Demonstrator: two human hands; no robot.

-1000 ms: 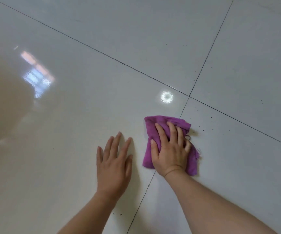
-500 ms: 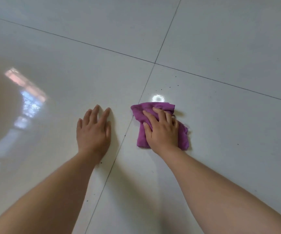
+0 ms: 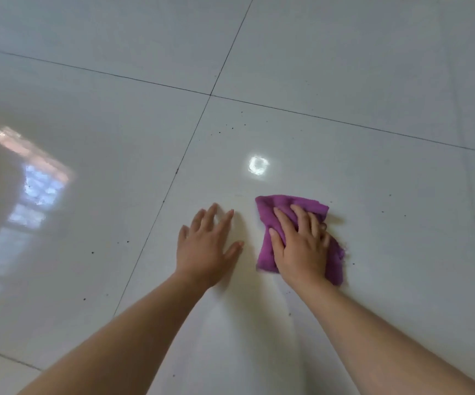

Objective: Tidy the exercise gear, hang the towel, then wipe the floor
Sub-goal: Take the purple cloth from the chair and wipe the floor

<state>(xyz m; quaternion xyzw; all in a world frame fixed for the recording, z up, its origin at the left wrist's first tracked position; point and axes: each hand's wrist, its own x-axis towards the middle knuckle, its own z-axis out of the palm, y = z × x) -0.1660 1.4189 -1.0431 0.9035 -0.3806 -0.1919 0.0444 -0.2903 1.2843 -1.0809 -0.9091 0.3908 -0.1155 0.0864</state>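
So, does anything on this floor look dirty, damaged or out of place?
Yes: dark specks dot the white floor, some beyond the hands by the tile joints, more left of the left hand. The purple cloth under the right hand is bunched, not flat. Nothing looks broken or spilled.

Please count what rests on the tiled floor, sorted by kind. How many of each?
Hands: 2, the left hand and the right hand
Purple cloth: 1
Total: 3

The right hand [image 3: 299, 246] covers the middle of the purple cloth [image 3: 266, 252], the left forearm [image 3: 133, 346] and right forearm [image 3: 373, 343] run off the bottom edge, and the dark specks [image 3: 232, 127] on the floor [image 3: 373, 81] are too small to identify.
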